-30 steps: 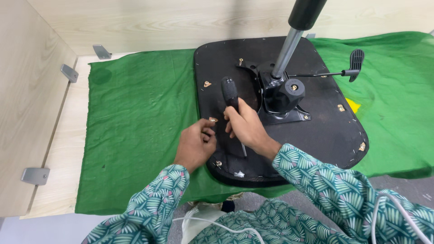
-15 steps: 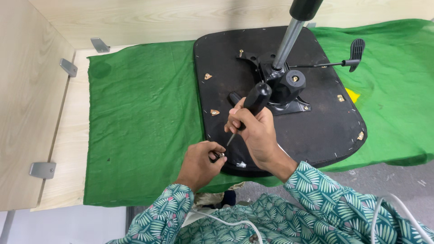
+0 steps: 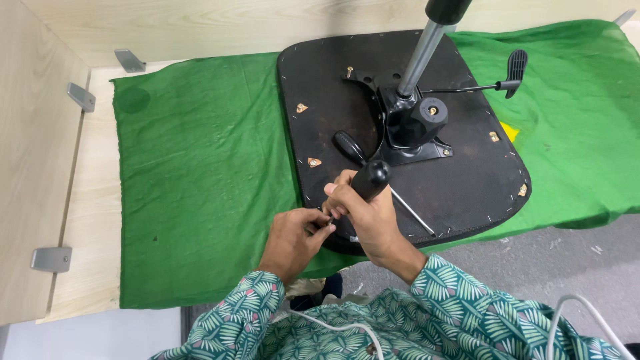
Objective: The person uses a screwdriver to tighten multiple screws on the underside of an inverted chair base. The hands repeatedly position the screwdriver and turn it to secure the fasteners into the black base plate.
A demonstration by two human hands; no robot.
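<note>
Your right hand (image 3: 363,213) is wrapped closed around the black handle of a screwdriver (image 3: 369,181), holding it steeply tilted so the handle end points up and away from you while the tip goes down toward the near edge of the black seat base (image 3: 467,180). Your left hand (image 3: 293,233) sits just beside it, its fingers (image 3: 323,223) pinched together right at the tip, seemingly steadying a small fastener there, though your hands cover that spot and you cannot see what is pinched.

The seat base lies underside up on the green cloth (image 3: 200,180), which covers the wooden bench (image 3: 87,200), likely to cushion the upholstered face underneath. At the middle of the seat base stands the black tilt mechanism (image 3: 413,127), with the metal gas-lift column (image 3: 423,53) rising from it toward the top of the view and a thin lever with a black paddle (image 3: 513,67) running out to the right. A second screwdriver (image 3: 360,155) lies flat on the seat base, between your right hand and the mechanism, its shaft running past your wrist. Small brass-coloured fittings (image 3: 313,162) dot the seat base near its edges.
</note>
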